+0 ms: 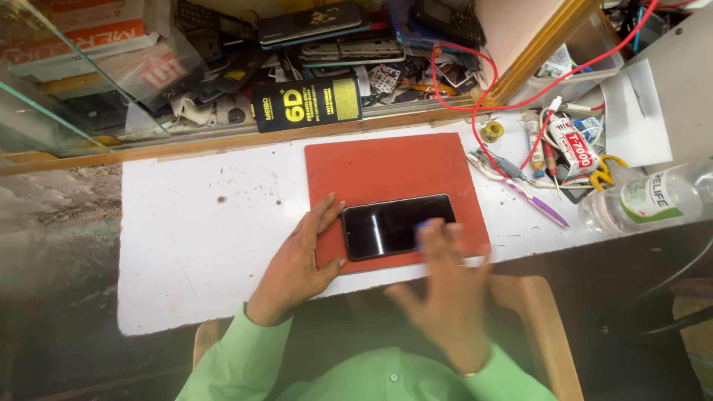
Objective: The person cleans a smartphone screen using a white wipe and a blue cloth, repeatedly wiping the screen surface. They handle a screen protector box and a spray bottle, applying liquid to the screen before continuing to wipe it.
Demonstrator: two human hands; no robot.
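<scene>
The black rectangular smartphone (397,226) lies flat on the red rectangular mat (394,172) on the white desk (200,245), left hand (301,256) bracing its left edge with fingers extended, right hand (445,286) blurred above its right end, fingers spread, gripping nothing.

Your right hand (444,286) is blurred and covers the phone's (394,225) near right corner; the bottle (646,199) is cut off at the frame's right edge.

White worktop (193,245), wooden edging (223,145), glass panel (44,82), wooden chair (546,327), daylight
</scene>
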